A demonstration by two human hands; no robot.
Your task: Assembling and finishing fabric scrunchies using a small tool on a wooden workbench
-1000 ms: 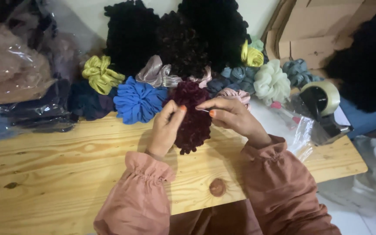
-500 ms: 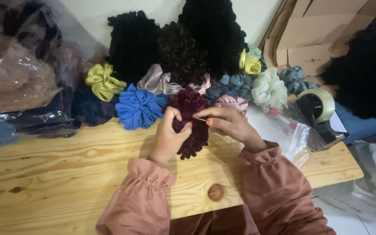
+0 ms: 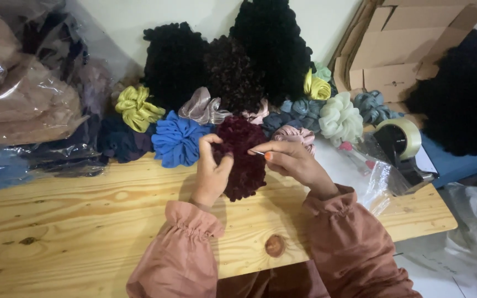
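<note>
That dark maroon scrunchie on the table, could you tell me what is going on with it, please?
A person in dusty-pink sleeves works on the dark maroon ruffled fabric scrunchie at the light wooden table. The left hand grips its edge, while the right hand pinches a thin needle-like thing against it. Behind lie more scrunchies, among them a blue ruffled scrunchie; a roll of clear tape in a dispenser sits to the right.

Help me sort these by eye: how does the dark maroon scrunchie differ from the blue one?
The maroon scrunchie is fuzzy and held by the left hand and right hand; the blue scrunchie looks smooth, pleated and lies untouched. Maroon appears larger. Both are ruffled fabric rings.
</note>
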